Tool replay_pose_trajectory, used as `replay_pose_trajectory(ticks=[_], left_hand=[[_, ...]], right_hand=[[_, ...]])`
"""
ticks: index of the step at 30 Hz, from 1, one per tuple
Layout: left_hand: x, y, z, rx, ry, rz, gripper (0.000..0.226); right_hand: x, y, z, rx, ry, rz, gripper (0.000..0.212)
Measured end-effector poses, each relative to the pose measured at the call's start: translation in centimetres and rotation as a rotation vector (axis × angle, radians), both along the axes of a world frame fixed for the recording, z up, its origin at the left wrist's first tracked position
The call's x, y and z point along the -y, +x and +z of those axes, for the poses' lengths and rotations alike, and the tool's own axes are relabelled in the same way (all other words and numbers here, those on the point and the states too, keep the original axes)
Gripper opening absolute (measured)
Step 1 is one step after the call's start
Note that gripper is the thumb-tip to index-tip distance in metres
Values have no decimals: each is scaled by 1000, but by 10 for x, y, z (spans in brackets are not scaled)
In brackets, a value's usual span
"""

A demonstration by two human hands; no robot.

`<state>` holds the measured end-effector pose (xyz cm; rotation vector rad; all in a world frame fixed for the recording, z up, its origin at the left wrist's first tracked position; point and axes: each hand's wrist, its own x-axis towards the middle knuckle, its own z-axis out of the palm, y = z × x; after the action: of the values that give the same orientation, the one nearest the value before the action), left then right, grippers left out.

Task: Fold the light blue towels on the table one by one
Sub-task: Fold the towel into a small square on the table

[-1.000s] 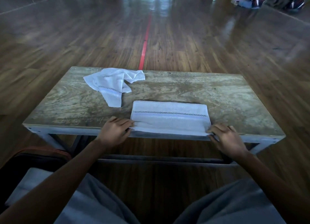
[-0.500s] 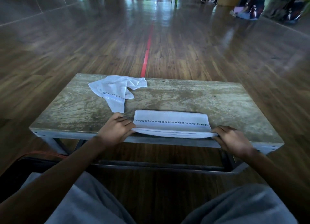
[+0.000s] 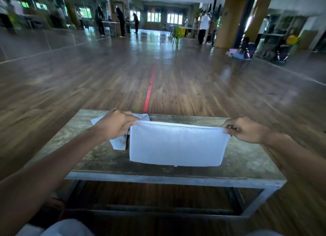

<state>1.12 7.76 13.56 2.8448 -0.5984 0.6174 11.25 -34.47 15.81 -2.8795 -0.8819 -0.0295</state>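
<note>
A light blue folded towel point(image 3: 177, 144) hangs in the air above the low wooden table point(image 3: 243, 163), its lower edge near the tabletop. My left hand point(image 3: 115, 124) pinches its upper left corner. My right hand point(image 3: 247, 129) pinches the upper right corner. Between them the top edge is stretched straight. A second, crumpled light blue towel point(image 3: 118, 144) lies on the table's far left part, mostly hidden behind my left hand and the held towel.
The table has a grey metal frame point(image 3: 261, 197) and stands on a wooden floor with a red line point(image 3: 150, 91) running away from it. Several people and tables stand far off at the back of the hall. My knees show at the bottom.
The folded towel lay flat at the table's near edge with my hands at its ends; now both hands have lifted it by its corners so it hangs. The camera has tilted up.
</note>
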Motion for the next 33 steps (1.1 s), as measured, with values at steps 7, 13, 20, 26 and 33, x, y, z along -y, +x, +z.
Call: replay_pose_trajectory(ticks=[7, 13, 20, 26, 33], left_hand=[[0, -5, 8, -19, -118, 95, 26], [3, -13, -3, -279, -407, 94, 17], [10, -18, -23, -330, -594, 68, 9], [12, -12, -39, -190, -515, 99, 7], [13, -12, -44, -368, -650, 85, 7]], right_hand=[[-2, -6, 17, -76, 31, -26, 9], [9, -8, 5, -239, 120, -67, 5], [11, -14, -24, -275, 354, -69, 11], [5, -19, -35, -151, 422, -38, 9], [13, -20, -41, -382, 417, -87, 10]])
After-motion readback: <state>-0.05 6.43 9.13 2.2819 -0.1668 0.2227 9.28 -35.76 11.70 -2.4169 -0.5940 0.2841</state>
